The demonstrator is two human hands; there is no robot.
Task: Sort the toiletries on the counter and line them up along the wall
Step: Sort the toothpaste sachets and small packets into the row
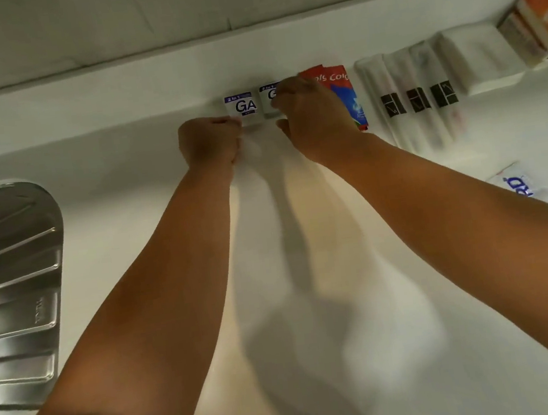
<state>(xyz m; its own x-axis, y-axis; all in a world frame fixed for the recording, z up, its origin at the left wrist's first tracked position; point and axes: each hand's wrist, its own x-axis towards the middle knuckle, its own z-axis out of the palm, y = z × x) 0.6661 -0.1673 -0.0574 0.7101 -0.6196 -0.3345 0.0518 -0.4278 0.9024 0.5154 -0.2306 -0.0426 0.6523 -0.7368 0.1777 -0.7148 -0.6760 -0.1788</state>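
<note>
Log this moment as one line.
step: lining up at wall | left hand pinches left sachet | right hand grips right sachet | toothpaste sachets beside them | loose sachet on counter

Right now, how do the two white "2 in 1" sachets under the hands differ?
The left sachet shows its label almost whole; the right sachet shows only a "G", the rest hidden by the right hand gripping it. The left hand pinches only the left sachet's lower corner. The left sachet looks bright white, the right sachet greyer. Both carry the same purple band and sit side by side by the wall.
</note>
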